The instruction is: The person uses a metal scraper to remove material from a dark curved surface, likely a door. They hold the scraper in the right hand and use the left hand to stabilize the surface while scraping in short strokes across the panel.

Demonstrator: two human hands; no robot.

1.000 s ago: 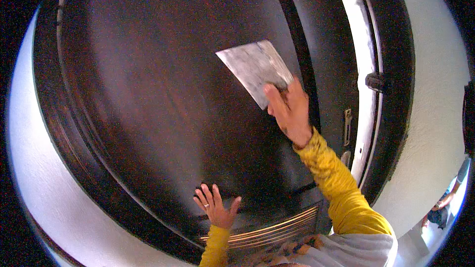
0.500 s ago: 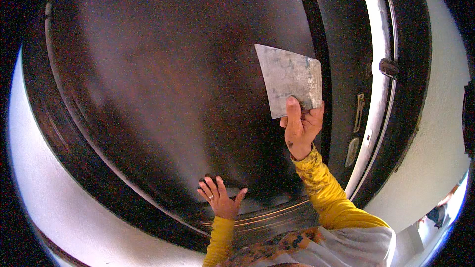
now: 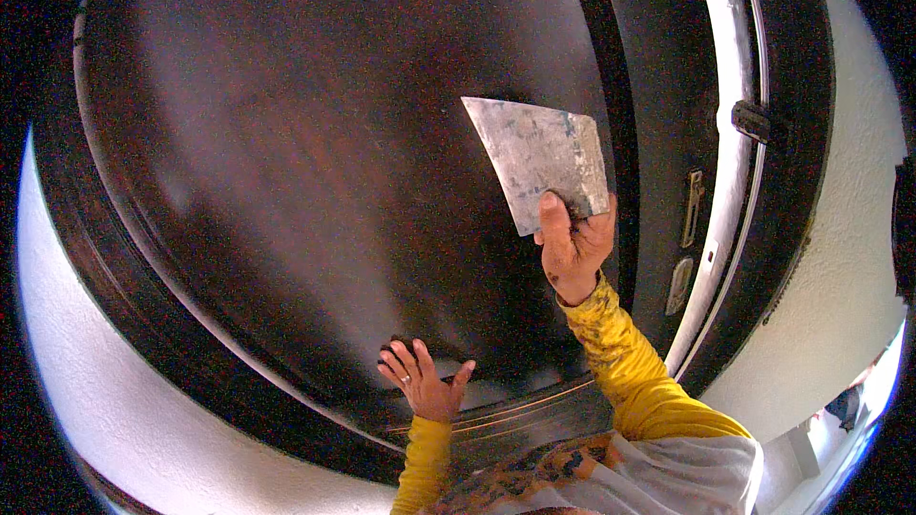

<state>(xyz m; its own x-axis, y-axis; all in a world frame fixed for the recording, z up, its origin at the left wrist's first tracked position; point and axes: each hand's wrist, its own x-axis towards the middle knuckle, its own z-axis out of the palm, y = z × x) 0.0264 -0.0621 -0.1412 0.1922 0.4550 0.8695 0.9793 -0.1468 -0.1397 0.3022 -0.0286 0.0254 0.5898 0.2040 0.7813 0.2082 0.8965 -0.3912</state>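
Observation:
My right hand (image 3: 576,246) grips a broad metal scraper blade (image 3: 544,154), thumb on its near face and fingers behind. The blade is grey, four-sided and stained, and it is held up before a dark brown door panel (image 3: 315,153); I cannot tell whether its edge touches the panel. Lower down, my left hand (image 3: 426,381) rests with spread fingers against the same panel, a ring on one finger. It holds nothing. Whatever handle the scraper has is hidden by my hand.
Along the right runs the door's edge, with a metal lock plate (image 3: 692,208) and a smaller oval fitting (image 3: 678,286). Beside it are a bright strip (image 3: 730,67) and a dark latch-like piece (image 3: 752,120). White walls (image 3: 105,362) flank the dark frame.
My right hand has shifted slightly left and down with the scraper, whose blade has tilted a little further left. My left hand stays nearly in place.

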